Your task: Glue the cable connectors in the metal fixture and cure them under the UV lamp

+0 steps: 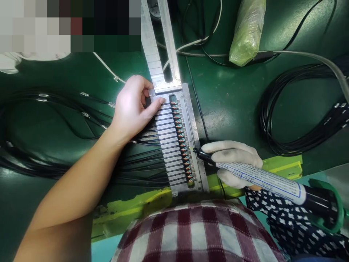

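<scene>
Tube (268, 183) is black at both ends, white and printed between.

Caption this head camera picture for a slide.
Bare left hand on a metal frame of black cables; gloved right hand holding a tube near their ends.

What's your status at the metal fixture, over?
Left hand on metal fixture, far end. Gloved right hand gripping syringe, tip near cable ends. No obstruction visible at tip.
</scene>
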`<action>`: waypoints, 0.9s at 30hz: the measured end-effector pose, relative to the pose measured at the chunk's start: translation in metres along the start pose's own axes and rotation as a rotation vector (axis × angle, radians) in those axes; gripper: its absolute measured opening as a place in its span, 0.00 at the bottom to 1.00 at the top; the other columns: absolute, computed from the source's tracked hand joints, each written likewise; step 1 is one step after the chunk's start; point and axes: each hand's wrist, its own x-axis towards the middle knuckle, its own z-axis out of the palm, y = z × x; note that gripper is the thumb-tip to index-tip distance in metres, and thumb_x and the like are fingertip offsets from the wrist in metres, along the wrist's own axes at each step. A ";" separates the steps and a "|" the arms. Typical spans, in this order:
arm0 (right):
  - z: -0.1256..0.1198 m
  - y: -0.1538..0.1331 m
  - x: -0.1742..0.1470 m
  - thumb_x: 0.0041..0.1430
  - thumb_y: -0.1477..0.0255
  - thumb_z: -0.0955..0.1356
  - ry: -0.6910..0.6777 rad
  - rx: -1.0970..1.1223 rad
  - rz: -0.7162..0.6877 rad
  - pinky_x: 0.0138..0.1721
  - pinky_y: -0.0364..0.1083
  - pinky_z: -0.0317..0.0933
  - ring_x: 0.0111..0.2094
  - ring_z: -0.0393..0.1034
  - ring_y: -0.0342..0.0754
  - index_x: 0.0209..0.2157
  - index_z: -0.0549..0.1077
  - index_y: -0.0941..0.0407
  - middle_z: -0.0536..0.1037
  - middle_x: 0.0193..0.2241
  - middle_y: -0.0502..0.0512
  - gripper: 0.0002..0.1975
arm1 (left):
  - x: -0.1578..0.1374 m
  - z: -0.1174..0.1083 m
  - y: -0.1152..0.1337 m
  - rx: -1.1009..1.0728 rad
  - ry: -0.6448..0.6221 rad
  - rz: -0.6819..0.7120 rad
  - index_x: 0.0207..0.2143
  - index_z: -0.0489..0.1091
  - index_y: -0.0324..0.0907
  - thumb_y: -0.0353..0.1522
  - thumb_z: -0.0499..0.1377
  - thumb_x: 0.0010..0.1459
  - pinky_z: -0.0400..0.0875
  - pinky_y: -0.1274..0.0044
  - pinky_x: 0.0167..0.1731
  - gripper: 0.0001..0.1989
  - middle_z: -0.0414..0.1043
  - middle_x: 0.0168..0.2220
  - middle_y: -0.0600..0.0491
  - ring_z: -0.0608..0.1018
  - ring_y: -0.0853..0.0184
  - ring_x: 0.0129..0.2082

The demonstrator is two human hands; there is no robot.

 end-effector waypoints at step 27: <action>0.005 -0.005 -0.004 0.53 0.76 0.70 0.005 -0.061 -0.019 0.28 0.46 0.78 0.32 0.80 0.49 0.39 0.78 0.54 0.83 0.39 0.55 0.10 | 0.001 0.000 0.001 -0.055 0.009 -0.018 0.36 0.64 0.49 0.44 0.62 0.55 0.68 0.70 0.29 0.13 0.63 0.30 0.54 0.70 0.67 0.29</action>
